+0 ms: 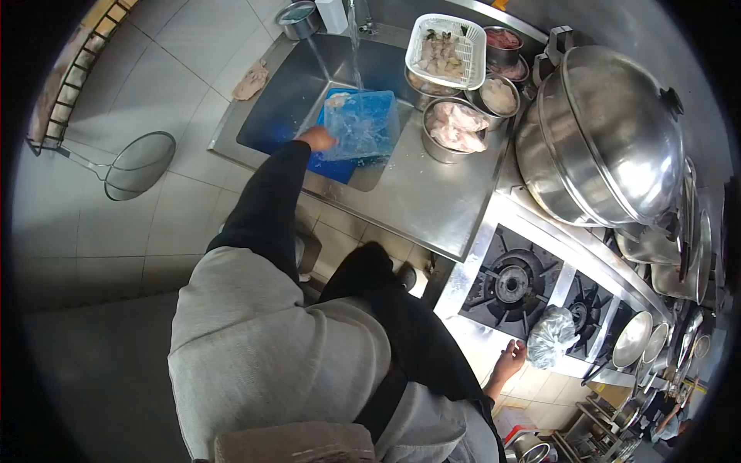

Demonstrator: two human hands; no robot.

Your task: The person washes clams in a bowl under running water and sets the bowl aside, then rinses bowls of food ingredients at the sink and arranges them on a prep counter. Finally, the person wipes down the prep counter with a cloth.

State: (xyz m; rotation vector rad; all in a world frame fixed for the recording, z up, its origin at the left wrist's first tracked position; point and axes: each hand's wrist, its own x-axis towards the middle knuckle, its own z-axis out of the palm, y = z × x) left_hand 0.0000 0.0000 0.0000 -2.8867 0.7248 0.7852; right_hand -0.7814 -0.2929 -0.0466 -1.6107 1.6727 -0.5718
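your left hand is over the sink in the left part of the steel surface, reaching in across its front edge. fingers closed on the near-left side of the clear plastic container. container is in the sink, tilted, under the water stream from the back edge; water splashing on it. a blue plastic item lies below it, mostly covered, can't tell its shape.

your right hand is well apart from the left, out past the front edge of the stove. fingers loosely curled, just beside the plastic bag; can't tell if they touch it or pinch anything. bag rests at the stove's front edge, near a burner, contents unclear.

right of the sink, toward the back right corner of the surface: white basket with small pale pieces in it, set on top of steel bowls. nearest the front there, a steel bowl heaped with raw meat. big domed steel pot stands beyond the surface's right edge.
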